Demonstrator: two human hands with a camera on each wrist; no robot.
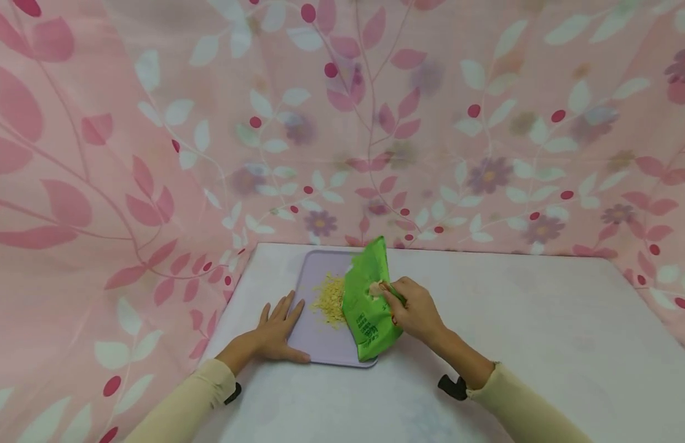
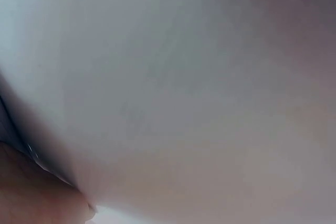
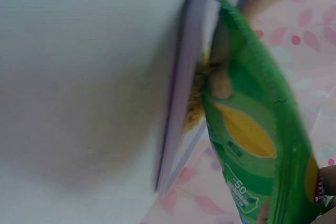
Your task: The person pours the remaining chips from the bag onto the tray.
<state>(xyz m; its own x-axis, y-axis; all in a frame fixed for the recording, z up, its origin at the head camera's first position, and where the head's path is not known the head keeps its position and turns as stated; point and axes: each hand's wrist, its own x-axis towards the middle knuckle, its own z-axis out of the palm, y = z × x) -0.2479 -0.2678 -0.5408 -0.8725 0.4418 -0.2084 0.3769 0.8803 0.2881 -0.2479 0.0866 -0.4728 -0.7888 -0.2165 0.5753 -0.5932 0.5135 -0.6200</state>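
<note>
A purple tray lies on the white table with a heap of small yellow flakes on it. Fingers spread, my left hand rests at the tray's left edge, its thumb by the near rim. My right hand grips the side of a green printed bag, tilted over the tray's right part beside the flakes. From the right wrist, the bag shows a yellow oval, and flakes lie behind the tray's rim. The left wrist view is mostly a blurred pale surface, with some skin at lower left.
The white table extends right of the tray. A pink floral cloth hangs behind it and along the left side. Dark wrist straps sit at both sleeve cuffs.
</note>
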